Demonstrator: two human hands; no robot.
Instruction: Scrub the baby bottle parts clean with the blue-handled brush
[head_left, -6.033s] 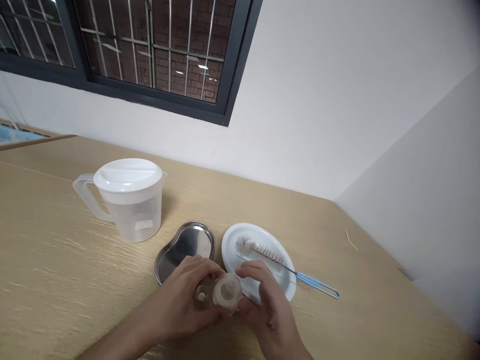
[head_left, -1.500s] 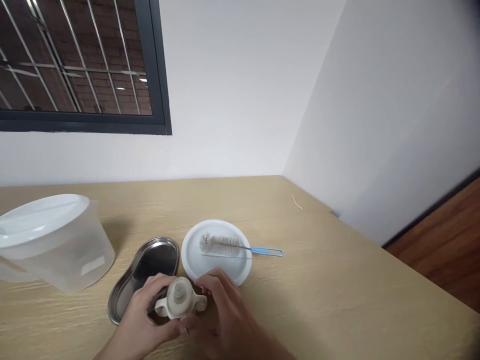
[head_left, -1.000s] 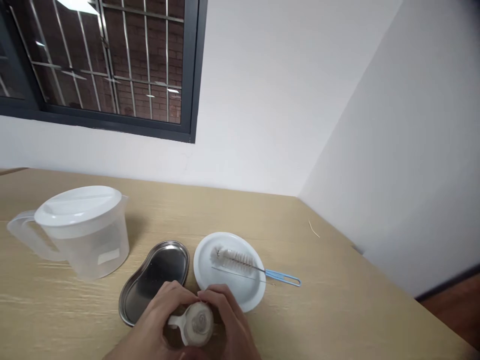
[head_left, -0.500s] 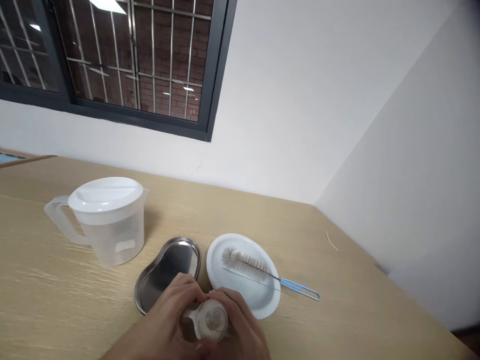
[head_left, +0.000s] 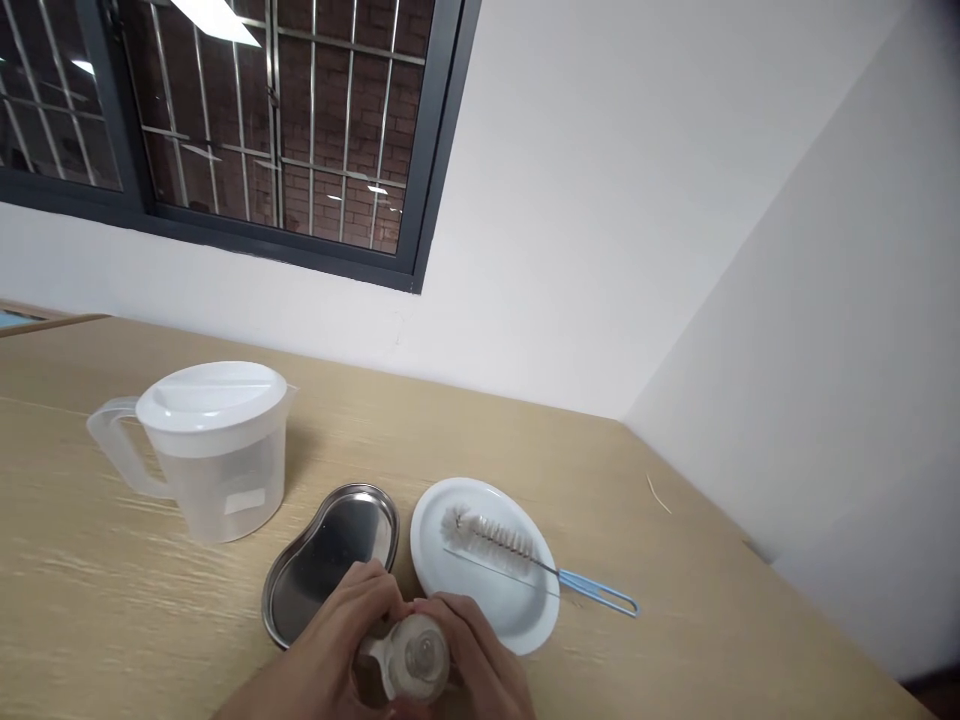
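Both hands are wrapped round a small clear glass vessel (head_left: 417,657) with a rounded top and a side arm, low in the middle of the view. My left hand (head_left: 337,640) closes on it from the left, my right hand (head_left: 480,655) from the right, and their fingertips meet behind it. The lower part of the vessel is hidden. Just beyond my left hand lies a kidney-shaped steel tray (head_left: 330,555). A white oval dish (head_left: 517,625) is beyond my right hand, with a bristle brush (head_left: 495,535) resting in it, its blue handle sticking out over the rim.
A translucent pitcher (head_left: 225,460) with a white lid stands at the left on the wooden table (head_left: 675,620). A thin pale strip (head_left: 658,494) lies at the right. White walls and a barred window (head_left: 277,130) are behind.
The view has shifted slightly, so the dish, tray and pitcher appear a little lower. Both hands keep their hold on the glass vessel.
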